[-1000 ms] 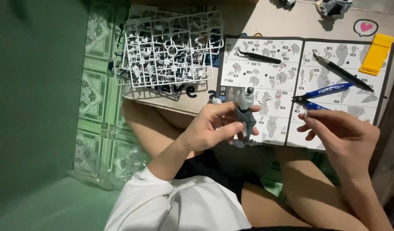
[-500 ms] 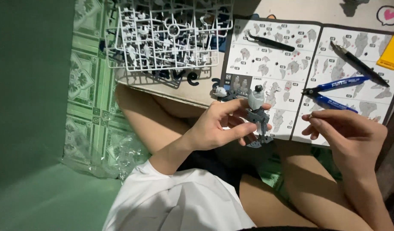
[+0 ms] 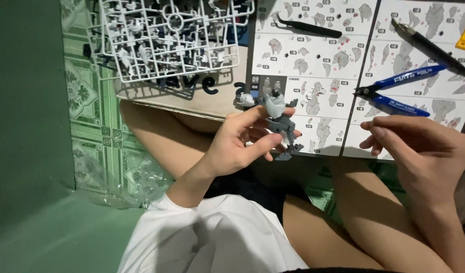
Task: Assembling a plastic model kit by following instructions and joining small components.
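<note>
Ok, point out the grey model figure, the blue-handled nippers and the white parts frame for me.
grey model figure (image 3: 279, 121): head view, on its torso.
blue-handled nippers (image 3: 405, 81): head view, on the upper handle.
white parts frame (image 3: 172, 38): head view, on the middle of the grid.

A clear crumpled plastic bag (image 3: 126, 184) lies at lower left on the green tiled floor. A flat tan cardboard box (image 3: 202, 98) with dark lettering sits at upper centre.
</note>
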